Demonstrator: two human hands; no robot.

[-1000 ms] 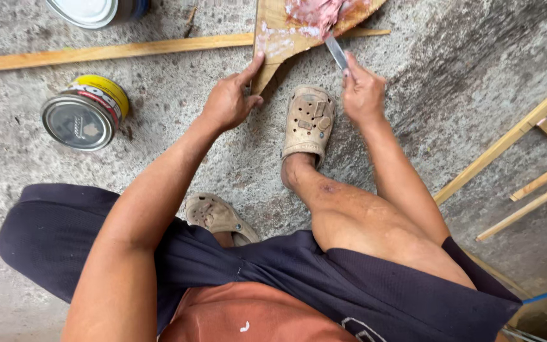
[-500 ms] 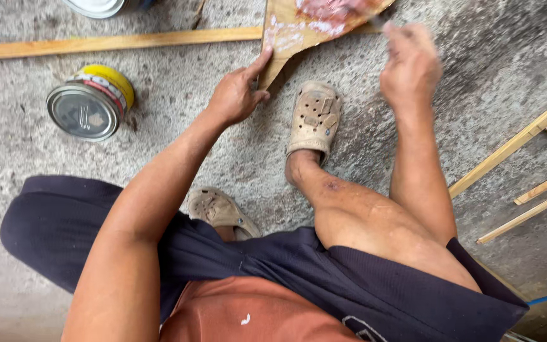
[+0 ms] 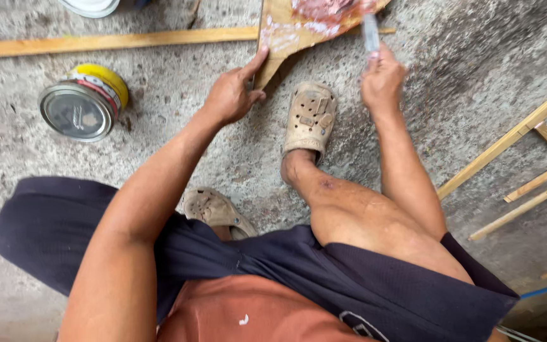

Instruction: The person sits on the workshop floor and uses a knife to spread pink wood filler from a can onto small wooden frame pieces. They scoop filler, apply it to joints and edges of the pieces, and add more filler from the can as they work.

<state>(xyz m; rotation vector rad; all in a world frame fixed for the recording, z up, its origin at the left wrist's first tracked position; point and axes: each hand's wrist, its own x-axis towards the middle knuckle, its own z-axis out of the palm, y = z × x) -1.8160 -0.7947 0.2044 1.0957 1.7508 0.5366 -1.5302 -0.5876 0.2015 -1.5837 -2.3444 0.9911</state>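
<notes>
A wooden board [image 3: 286, 28] smeared with pinkish putty [image 3: 324, 7] lies on the concrete floor at the top of the head view. My left hand [image 3: 232, 95] presses on the board's lower corner, fingers spread against its edge. My right hand [image 3: 382, 79] grips a putty knife [image 3: 370, 31], its metal blade pointing up onto the putty. I am squatting, with one foot in a tan clog [image 3: 311, 117] just below the board.
A closed metal can [image 3: 83, 101] with a yellow and red label lies on its side at the left. A long wooden strip [image 3: 109, 42] runs across the top. Wooden frame pieces [image 3: 527, 158] lie at the right. A second clog [image 3: 216, 212] sits under my body.
My right hand lifted off the board with the knife, swung right, then came back down to the putty. The left hand has stayed on the board's corner.
</notes>
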